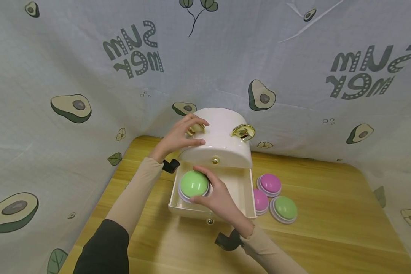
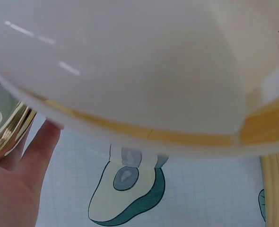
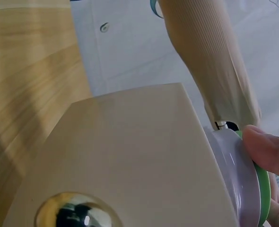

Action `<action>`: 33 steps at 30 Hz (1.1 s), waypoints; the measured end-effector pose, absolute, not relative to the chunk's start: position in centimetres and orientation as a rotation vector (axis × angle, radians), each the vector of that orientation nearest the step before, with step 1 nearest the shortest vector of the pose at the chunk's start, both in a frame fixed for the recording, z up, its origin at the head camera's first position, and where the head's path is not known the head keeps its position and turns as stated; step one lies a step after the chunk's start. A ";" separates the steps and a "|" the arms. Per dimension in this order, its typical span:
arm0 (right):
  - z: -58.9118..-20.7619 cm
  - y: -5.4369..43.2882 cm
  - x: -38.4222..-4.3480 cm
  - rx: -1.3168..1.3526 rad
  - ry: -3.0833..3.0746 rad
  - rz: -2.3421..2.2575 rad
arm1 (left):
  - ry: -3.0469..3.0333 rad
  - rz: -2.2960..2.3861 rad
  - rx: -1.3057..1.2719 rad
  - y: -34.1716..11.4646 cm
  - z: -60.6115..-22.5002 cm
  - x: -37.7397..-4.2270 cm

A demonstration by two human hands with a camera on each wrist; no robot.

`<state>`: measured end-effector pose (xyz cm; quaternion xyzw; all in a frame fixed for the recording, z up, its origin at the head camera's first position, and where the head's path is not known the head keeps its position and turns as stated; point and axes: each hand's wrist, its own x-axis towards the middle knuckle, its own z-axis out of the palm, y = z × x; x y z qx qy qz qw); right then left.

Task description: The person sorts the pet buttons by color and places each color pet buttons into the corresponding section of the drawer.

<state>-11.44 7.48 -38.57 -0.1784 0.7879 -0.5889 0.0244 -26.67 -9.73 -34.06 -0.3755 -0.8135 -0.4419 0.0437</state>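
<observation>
A glossy white mini drawer cabinet with a rounded top and gold ears stands with its lower drawer pulled out. My left hand rests on the cabinet's left side, thumb and fingers spread about the left gold ear. With my right hand I grip a green domed push button by its edges, thumb at the near side and fingers at the far side. It is at the left part of the drawer. From the right wrist, its lilac base shows just past the drawer front.
Right of the drawer lie two magenta push buttons and another green one on the wooden table. A gold knob sits on the drawer front. An avocado-printed cloth hangs behind the table.
</observation>
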 end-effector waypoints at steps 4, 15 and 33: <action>-38.7 7.3 -11.6 -0.554 2.438 -1.782 | -2.485 -1.348 -1.152 -9.7 -34.0 -26.6; -39.1 6.9 -12.2 -0.568 2.478 -1.645 | -2.482 -1.344 -1.154 -9.6 -34.2 -26.8; -39.4 7.1 -12.3 -0.693 2.422 -1.607 | -2.484 -1.369 -1.152 -9.7 -34.3 -26.8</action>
